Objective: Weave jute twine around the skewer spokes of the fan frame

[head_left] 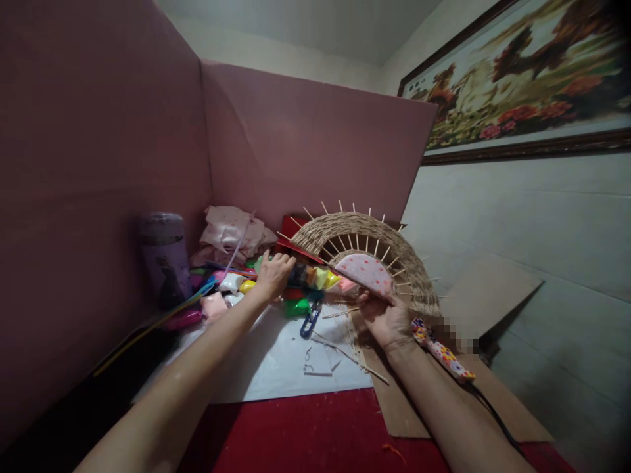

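My right hand (385, 320) grips the lower edge of a half-round woven fan (367, 226), thumb up against its pink dotted cloth centre (365, 270). Thin wooden sticks radiate from the cloth through the straw-coloured weave and poke out past its rim. To the left, my left hand (276, 274) is closed among small colourful plastic packets, its fingers curled downward. What it grasps there is hidden. A yellow packet (331, 279) and brown and black ones lie in a row beside it. Below them rest a green packet (296, 307) and blue-handled snips (311, 319).
A purple tumbler (165, 259) and crumpled pink cloth (231, 231) stand against the pink panels. Loose sticks and scraps lie on the white sheet (246, 374). Right of my right arm are a flower-patterned tool with a cord (446, 358) and cardboard (527, 417), on a red tabletop (280, 433).
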Tool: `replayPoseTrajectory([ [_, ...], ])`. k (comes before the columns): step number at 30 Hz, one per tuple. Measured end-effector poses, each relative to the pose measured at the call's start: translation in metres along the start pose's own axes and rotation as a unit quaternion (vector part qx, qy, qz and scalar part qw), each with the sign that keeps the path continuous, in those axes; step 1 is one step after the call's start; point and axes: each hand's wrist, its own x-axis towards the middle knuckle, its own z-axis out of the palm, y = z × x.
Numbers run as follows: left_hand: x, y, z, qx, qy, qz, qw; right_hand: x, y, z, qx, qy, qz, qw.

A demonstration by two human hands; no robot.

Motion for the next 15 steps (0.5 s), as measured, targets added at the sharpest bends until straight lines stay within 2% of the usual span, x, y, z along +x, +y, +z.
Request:
replayPoseTrajectory([
  [4,0.004,0.017,0.005,-0.012,0.01,0.006,1.0,-0.001,0.001,0.001,-0.003,-0.02,0.007,1.0],
  [8,0.008,0.02,0.01,-0.03,0.0,0.02,0.999,-0.003,0.0,0.002,-0.007,-0.015,0.022,1.0],
  [12,0.013,0.001,0.004,-0.059,-0.038,0.044,0.997,-0.004,0.0,0.001,-0.017,-0.015,0.022,0.999],
  [15,0.014,-0.025,-0.004,-0.069,-0.049,-0.016,0.996,-0.004,0.001,0.0,-0.022,-0.025,0.021,0.999],
])
